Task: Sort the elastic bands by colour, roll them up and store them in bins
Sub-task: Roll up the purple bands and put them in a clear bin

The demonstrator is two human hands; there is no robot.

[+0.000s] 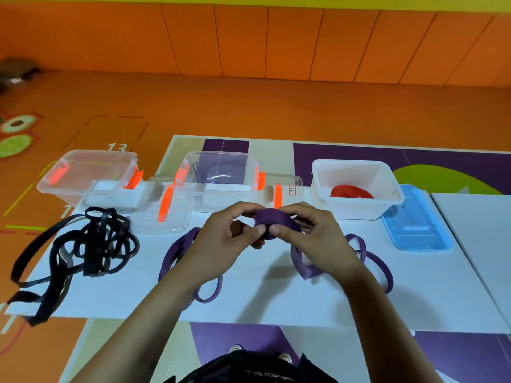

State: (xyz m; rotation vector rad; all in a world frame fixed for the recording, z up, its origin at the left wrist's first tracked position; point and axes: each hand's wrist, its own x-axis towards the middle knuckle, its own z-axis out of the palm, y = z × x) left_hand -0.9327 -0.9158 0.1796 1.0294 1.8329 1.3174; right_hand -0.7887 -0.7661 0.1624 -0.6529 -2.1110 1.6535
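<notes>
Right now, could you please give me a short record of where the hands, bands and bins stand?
Hands: left hand and right hand both pinch a purple roll above the table
Loose purple bands: on the table, under and beside the hands
Black bands: tangled heap at the table's left end, some hanging over the edge
Red bands: inside the white bin
Left clear bin: open
Middle clear bin: open, contents unclear
Blue lid: right of the white bin

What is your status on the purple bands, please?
Left hand and right hand pinching the purple roll. Loose purple bands on the table beneath. Clear middle bin open behind, nothing blocking.
</notes>
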